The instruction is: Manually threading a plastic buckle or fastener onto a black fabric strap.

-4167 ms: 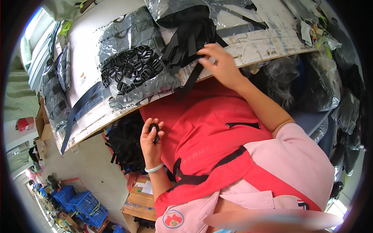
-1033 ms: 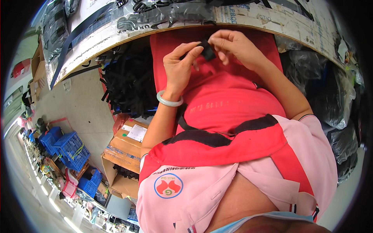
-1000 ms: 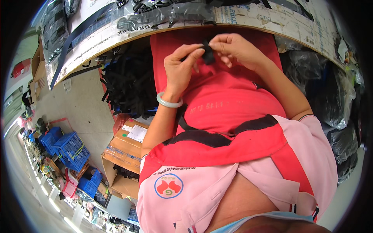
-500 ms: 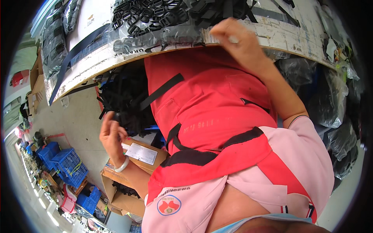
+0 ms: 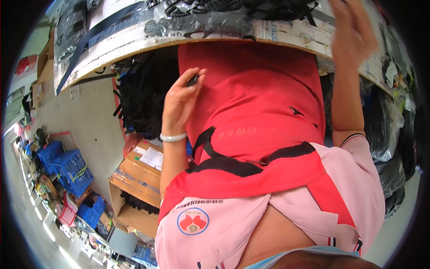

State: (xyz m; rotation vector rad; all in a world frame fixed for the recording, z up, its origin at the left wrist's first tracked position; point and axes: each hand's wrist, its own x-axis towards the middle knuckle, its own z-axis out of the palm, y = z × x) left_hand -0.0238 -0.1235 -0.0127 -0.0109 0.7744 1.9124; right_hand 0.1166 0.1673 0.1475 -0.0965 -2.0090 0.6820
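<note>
Right hand (image 5: 354, 45) swung outward, fingers (image 5: 359, 20) blurred, grip unclear, left fingers (image 5: 186, 77) pinching black piece (image 5: 192, 80)

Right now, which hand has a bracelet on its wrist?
The left hand: a pale bracelet rings its wrist, and a small black piece is in its grip. The right hand, blurred near the table, wears none.

A small black plastic buckle (image 5: 192, 80) sits tilted between thumb and fingers of the left hand (image 5: 180, 99), partly hidden by the grip; more black buckles (image 5: 184, 7) lie heaped on the bench (image 5: 309, 36), with black webbing straps (image 5: 286, 10) jumbled just to their right
</note>
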